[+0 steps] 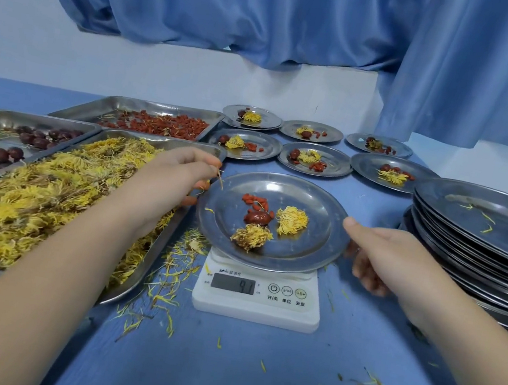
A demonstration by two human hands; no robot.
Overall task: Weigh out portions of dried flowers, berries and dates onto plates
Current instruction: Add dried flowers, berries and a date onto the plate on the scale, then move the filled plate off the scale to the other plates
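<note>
Two hands are working: the right hand (382, 254) is gripping the plate (310, 201) rim on the scale (258, 295), while the left hand (180, 171) is pinching a petal strand beside the opposite rim; lifting level should keep the flowers (291, 219) from sliding.

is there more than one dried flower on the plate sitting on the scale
Yes, the plate on the scale holds two dried yellow flowers, beside one date and a few red berries.

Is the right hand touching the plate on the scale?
Touching. The head view shows the right hand gripping the rim of the plate on the scale, thumb on top and fingers below its edge.
</note>
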